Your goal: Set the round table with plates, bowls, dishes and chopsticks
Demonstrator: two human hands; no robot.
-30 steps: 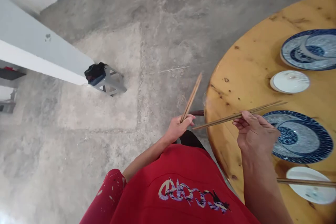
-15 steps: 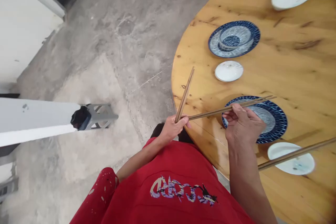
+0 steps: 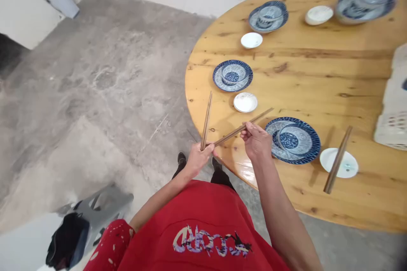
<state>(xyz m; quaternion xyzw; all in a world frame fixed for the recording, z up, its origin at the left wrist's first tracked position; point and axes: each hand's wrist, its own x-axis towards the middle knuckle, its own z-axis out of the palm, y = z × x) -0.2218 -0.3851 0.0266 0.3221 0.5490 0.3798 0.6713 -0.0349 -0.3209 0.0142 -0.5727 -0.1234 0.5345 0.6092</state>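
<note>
Near the table's edge my left hand (image 3: pixel 199 157) is closed round brown wooden chopsticks (image 3: pixel 207 119) that point up and away. My right hand (image 3: pixel 257 139) pinches another set of chopsticks (image 3: pixel 233 132), slanting to the right; their lower ends meet the left hand's fingers. How many each hand holds I cannot tell. Just right of my right hand sits a blue-patterned plate (image 3: pixel 313 152) with a matching bowl (image 3: pixel 297 139) on it. Beside that plate, a pair of chopsticks (image 3: pixel 338 159) lies across a small white dish (image 3: pixel 351 166).
Farther along the round wooden table (image 3: pixel 286 89) stand a plate with a bowl (image 3: pixel 233 75), a white dish (image 3: pixel 245 102) and several more settings. A white plastic crate (image 3: pixel 394 106) is at the right. Behind me on the left, a grey stool (image 3: pixel 104 205) bears a black item (image 3: pixel 68 239).
The view has turned, bringing more of the table, the crate and the wall into sight. My right hand has moved left, off the front of the plate, still holding chopsticks.
</note>
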